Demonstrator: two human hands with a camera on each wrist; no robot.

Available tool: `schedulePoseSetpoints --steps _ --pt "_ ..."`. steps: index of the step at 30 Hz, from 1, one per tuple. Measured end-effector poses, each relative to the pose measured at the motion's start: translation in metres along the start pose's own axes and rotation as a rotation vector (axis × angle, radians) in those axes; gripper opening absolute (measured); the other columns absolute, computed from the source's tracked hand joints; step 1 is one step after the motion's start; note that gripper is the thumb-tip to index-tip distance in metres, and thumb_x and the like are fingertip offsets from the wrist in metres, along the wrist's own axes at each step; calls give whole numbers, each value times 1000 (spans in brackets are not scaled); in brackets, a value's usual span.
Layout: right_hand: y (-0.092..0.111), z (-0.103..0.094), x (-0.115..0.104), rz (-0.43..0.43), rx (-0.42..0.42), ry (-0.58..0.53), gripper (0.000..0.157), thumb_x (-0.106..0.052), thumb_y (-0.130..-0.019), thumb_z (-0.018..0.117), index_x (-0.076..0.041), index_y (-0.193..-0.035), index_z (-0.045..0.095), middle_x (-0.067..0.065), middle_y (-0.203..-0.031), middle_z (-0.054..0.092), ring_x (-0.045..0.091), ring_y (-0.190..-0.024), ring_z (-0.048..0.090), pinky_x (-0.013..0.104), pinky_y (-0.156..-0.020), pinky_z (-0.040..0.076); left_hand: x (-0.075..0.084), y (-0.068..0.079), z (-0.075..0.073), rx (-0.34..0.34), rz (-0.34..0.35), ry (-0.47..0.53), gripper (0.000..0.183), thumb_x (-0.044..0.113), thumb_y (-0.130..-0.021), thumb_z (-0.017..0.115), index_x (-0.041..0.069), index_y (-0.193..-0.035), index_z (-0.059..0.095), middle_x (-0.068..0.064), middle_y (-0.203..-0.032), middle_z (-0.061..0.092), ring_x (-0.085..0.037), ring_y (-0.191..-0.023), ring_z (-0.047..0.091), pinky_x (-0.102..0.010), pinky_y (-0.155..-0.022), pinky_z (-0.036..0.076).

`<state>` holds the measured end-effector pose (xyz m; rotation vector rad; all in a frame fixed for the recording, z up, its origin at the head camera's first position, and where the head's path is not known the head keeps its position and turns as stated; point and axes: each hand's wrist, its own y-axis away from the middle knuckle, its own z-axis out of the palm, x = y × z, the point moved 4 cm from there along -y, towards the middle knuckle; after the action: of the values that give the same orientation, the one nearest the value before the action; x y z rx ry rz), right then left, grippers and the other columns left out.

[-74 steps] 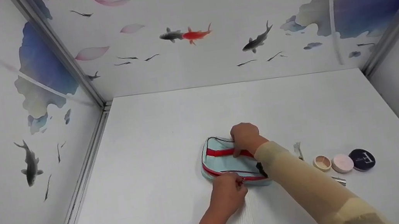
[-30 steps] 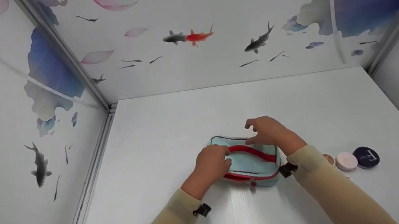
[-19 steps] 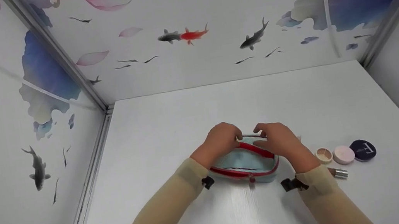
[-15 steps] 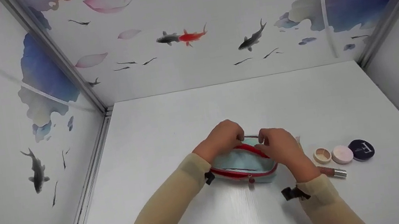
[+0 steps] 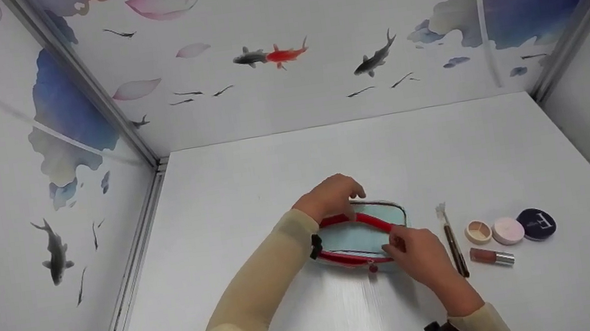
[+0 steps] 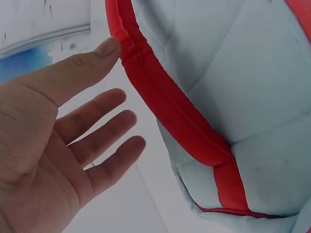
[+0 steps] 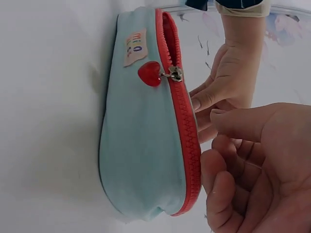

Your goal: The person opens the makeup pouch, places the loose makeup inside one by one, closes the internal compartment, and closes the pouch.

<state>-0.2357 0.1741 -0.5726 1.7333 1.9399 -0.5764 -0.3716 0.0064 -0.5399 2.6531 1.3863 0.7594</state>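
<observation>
A light blue cosmetic pouch (image 5: pixel 360 235) with red trim lies on the table. Its red strap (image 6: pixel 170 109) arches over the top. A heart-shaped zipper pull (image 7: pixel 150 74) hangs at the front; the zipper (image 7: pixel 187 126) gapes on one side of the slider and is joined on the other. My left hand (image 5: pixel 332 196) is over the pouch's back left, its thumb at the strap and its fingers spread and slightly bent. Near the front right corner is my right hand (image 5: pixel 416 255), its fingers loosely curled with nothing visible between them and the thumb.
To the right of the pouch lie a slim makeup brush (image 5: pixel 454 247), a lip gloss tube (image 5: pixel 491 257), a small round concealer pot (image 5: pixel 478 232), a pink round case (image 5: pixel 508 231) and a dark blue round compact (image 5: pixel 537 224). Patterned walls border the white table (image 5: pixel 230 197).
My left hand has gone from the zipper pull to the pouch's back left. My right hand has left the strap and come down to the front right corner, uncovering the brush and lip gloss.
</observation>
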Motion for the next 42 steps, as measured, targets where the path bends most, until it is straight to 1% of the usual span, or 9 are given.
schedulePoseSetpoints --steps 4,9,14,18,22,27,32,37,42 --pt "8 5 0 2 6 -27 18 -19 -95 79 -17 -86 64 -3 -66 54 15 -65 50 27 -60 42 1 -2 5 -43 -36 -28 48 15 -89 87 20 -135 74 0 -128 73 -15 -119 63 -35 -108 55" --pt "12 11 2 37 28 -90 12 -20 -95 79 -18 -87 70 -4 -67 58 15 -68 51 27 -63 43 3 0 6 -60 -50 -90 46 16 -86 90 20 -130 76 1 -126 72 -15 -117 60 -35 -107 55" --pt "17 14 4 34 96 -144 15 -18 -93 80 -19 -82 70 -5 -66 58 14 -68 51 27 -64 43 -3 5 -2 -88 -94 -65 39 16 -85 91 18 -122 78 0 -120 71 -16 -112 60 -38 -101 57" --pt "20 16 3 24 111 -156 21 -17 -90 83 -19 -78 66 -6 -65 58 12 -66 51 26 -62 43 -11 0 -1 -117 -87 -74 35 15 -87 89 15 -120 79 -1 -120 73 -17 -111 63 -38 -99 58" --pt "21 19 2 35 92 -159 21 -19 -88 86 -18 -81 66 -6 -67 61 12 -67 53 26 -62 45 -15 -8 3 -115 -91 -88 34 15 -87 89 12 -119 78 -3 -122 74 -18 -111 65 -37 -98 59" --pt "26 22 3 38 70 -138 23 -21 -86 88 -21 -78 67 -8 -67 62 10 -66 54 26 -63 46 -21 -14 5 -121 -136 -81 33 16 -85 91 13 -116 77 -2 -119 74 -16 -104 65 -37 -93 60" --pt "32 30 5 47 40 -123 18 -21 -87 88 -21 -78 72 -9 -70 66 7 -68 57 27 -65 48 -25 -17 12 -118 -186 -59 35 15 -82 93 13 -114 77 -1 -115 74 -16 -100 65 -37 -89 61" --pt "35 37 5 58 65 -123 12 -17 -85 87 -17 -84 75 -7 -75 70 7 -72 61 28 -68 53 -24 -21 17 -93 -197 -68 38 15 -81 94 13 -115 76 -1 -114 73 -16 -101 65 -36 -89 61" --pt "36 45 2 62 102 -129 12 -19 -85 89 -18 -85 77 -7 -77 72 5 -73 64 27 -70 56 -23 -21 16 -81 -197 -53 39 14 -80 94 11 -115 77 -3 -114 74 -18 -104 66 -37 -92 60"
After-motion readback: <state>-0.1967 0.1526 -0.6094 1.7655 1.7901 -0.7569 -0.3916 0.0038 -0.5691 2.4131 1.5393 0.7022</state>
